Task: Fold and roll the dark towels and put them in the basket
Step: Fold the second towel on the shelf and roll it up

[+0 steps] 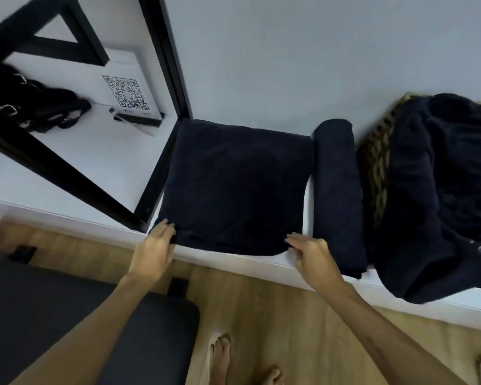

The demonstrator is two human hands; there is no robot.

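Note:
A dark folded towel [233, 187] lies flat on the white table [261, 65], its near edge at the table's front. My left hand [156, 245] pinches its near left corner. My right hand [311, 254] rests at its near right corner, fingers stretched out on the edge; its grip is unclear. A rolled dark towel [338, 190] lies just to the right of the flat one. Further right stands a woven basket [378, 162], with a heap of dark towels [442, 190] draped over it and hanging past the table's front edge.
A black metal frame [161, 65] stands on the table at the left, touching the flat towel's left side. Behind it are a QR-code sheet [128, 93] and a black bag [34, 107]. A dark bench [67, 315] sits on the wooden floor, near my bare feet [220, 354].

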